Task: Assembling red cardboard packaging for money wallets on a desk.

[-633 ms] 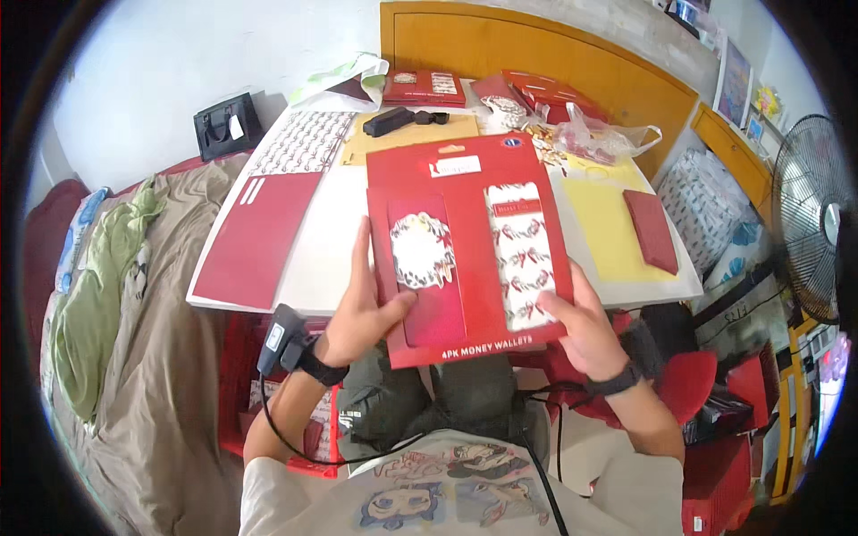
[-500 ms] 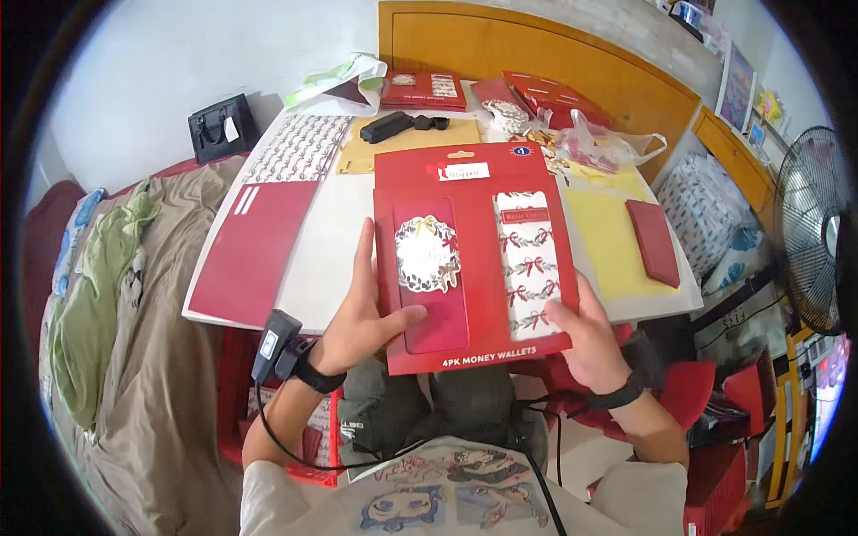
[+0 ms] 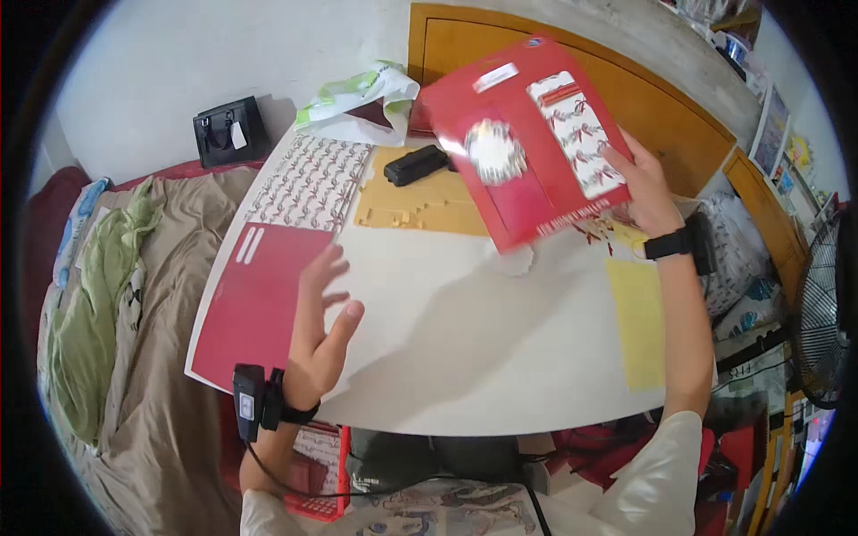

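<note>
My right hand (image 3: 642, 185) grips a large red card pack (image 3: 527, 134) of patterned money wallets by its right edge and holds it tilted in the air above the far right of the white table (image 3: 465, 348). The pack is motion-blurred. My left hand (image 3: 322, 326) hovers over the table's near left with fingers spread and holds nothing. A red sheet (image 3: 259, 299) lies just left of that hand.
On the far table lie a patterned sheet (image 3: 313, 183), a tan card sheet (image 3: 420, 201) with a black case (image 3: 416, 165), and a green-white bag (image 3: 357, 98). A yellow sheet (image 3: 636, 322) lies right. A bed (image 3: 107, 313) with a black handbag (image 3: 228, 134) is left; a fan (image 3: 822, 313) right.
My left hand let go of the red pack and dropped toward the table's near left. My right hand swung the pack up and away to the far right.
</note>
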`<action>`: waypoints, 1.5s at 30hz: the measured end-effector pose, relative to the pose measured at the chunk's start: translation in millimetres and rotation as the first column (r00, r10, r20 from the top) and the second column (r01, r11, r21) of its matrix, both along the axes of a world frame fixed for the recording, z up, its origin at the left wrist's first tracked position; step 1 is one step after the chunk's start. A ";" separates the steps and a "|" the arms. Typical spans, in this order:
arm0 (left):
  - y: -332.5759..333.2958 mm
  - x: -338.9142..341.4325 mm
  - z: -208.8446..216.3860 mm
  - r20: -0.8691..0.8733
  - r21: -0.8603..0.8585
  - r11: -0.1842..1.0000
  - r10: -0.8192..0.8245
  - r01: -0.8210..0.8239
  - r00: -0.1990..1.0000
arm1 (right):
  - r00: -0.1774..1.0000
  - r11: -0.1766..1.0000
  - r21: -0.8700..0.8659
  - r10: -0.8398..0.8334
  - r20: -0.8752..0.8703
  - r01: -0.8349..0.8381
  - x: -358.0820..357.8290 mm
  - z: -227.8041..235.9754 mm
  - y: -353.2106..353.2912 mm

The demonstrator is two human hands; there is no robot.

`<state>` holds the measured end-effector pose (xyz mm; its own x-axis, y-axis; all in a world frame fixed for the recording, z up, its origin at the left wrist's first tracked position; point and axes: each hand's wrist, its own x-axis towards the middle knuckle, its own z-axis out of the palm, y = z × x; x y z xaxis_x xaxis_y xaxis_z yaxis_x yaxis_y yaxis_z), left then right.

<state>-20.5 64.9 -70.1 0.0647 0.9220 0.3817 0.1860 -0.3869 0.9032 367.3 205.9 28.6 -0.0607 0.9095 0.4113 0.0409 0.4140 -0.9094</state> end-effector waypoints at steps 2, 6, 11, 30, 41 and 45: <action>20.5 -5.0 7.3 -0.116 0.176 0.980 0.113 -0.092 0.987 | 0.997 0.996 -0.053 0.069 0.021 -0.068 1.9 14.9 -8.7; 41.3 -1.8 27.4 0.158 0.058 0.997 -0.055 0.047 0.986 | 0.878 0.965 -0.085 0.261 0.401 -0.248 -4.2 40.4 -31.6; 25.5 11.1 23.1 0.183 -0.207 0.860 -0.434 0.466 0.882 | 0.733 0.946 -0.112 0.307 0.607 -0.304 -25.5 45.9 -62.5; 38.0 -24.9 33.5 0.234 0.191 0.931 0.264 -0.311 0.936 | 0.935 0.872 -0.462 -0.016 -0.354 -0.160 -22.5 -62.5 -172.9; -4.9 -5.8 -19.1 0.025 0.075 0.997 -0.010 0.008 1.000 | 0.826 0.954 -0.295 -0.205 -0.526 0.050 -67.9 -33.2 119.7; -10.5 -16.8 -16.9 0.034 0.059 0.994 0.090 -0.092 0.995 | 0.720 0.889 -0.398 -0.427 -0.547 0.226 -110.2 -44.4 186.5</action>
